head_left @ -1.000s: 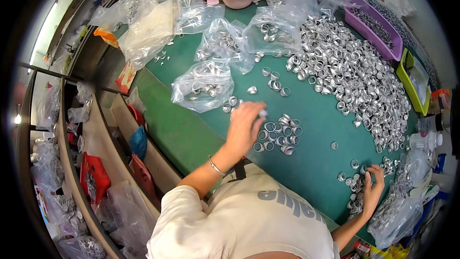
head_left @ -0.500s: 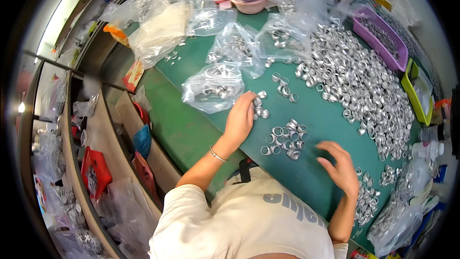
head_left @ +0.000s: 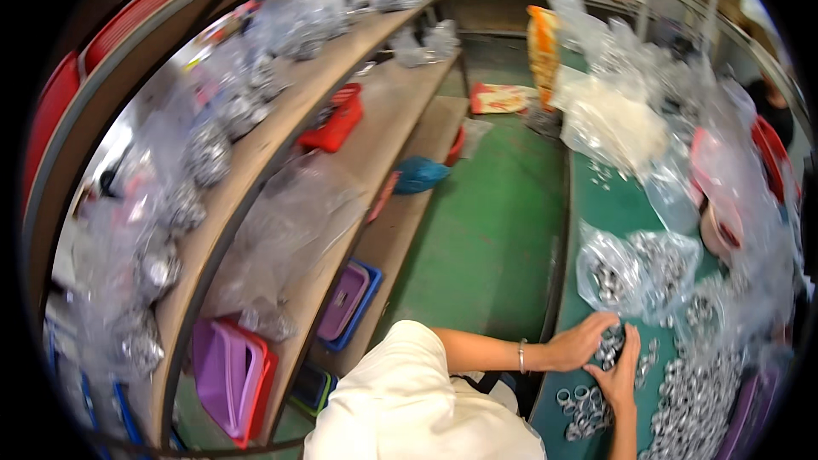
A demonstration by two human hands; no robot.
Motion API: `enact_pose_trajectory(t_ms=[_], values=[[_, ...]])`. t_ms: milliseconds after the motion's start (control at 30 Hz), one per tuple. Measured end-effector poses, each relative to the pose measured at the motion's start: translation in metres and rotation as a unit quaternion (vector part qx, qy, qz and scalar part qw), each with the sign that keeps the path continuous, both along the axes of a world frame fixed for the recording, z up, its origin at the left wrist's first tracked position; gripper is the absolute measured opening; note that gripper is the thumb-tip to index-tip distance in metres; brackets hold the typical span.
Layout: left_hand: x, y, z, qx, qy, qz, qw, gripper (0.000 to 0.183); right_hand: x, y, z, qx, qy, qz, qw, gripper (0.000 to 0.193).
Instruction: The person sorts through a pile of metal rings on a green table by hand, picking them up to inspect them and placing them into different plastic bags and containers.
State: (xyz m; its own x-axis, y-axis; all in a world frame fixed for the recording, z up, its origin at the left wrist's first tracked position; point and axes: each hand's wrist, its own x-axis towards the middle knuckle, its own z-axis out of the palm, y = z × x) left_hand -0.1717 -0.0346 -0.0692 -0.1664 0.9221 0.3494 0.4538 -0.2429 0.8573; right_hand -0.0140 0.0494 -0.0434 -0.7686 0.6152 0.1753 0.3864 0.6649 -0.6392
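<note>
Two hands were brought together over the green table top (head_left: 613,196): the left hand (head_left: 582,342) and the right hand (head_left: 620,372) were cupped toward each other, and a small clump of silver metal rings (head_left: 610,346) was gathered and pinched between their fingers. Just below the hands, a loose patch of the same rings (head_left: 584,400) was left lying flat, not yet picked up. To the right of the hands, a much larger heap of rings (head_left: 699,400) was spread over the table, so most of the sorting was judged to be still ahead. Just beyond the hands, clear plastic bags (head_left: 635,268) already partly filled with rings were seen, which suggested some bagging had been done. Well to the left of the hands, wooden shelves (head_left: 281,162) were stacked with further bags and with purple and red trays (head_left: 234,370).
</note>
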Motion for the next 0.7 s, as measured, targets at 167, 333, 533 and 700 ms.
enact_pose_trajectory(t_ms=[167, 333, 533, 700], values=[[-0.001, -0.007, 0.024, -0.106, -0.052, -0.018, 0.993, 0.063, -0.026, 0.007, 0.005, 0.049, 0.029, 0.074, 0.996, 0.09], [-0.004, -0.008, 0.03, -0.113, -0.102, -0.044, 0.987, 0.074, -0.034, 0.011, 0.0, 0.054, 0.053, 0.081, 0.994, 0.077], [0.0, -0.005, 0.018, -0.025, -0.017, 0.026, 0.999, 0.067, -0.042, 0.004, 0.008, 0.166, 0.05, 0.11, 0.979, 0.066], [-0.001, -0.006, 0.018, -0.064, -0.072, 0.044, 0.994, 0.059, -0.032, 0.012, -0.002, 0.166, 0.027, 0.137, 0.976, 0.058]])
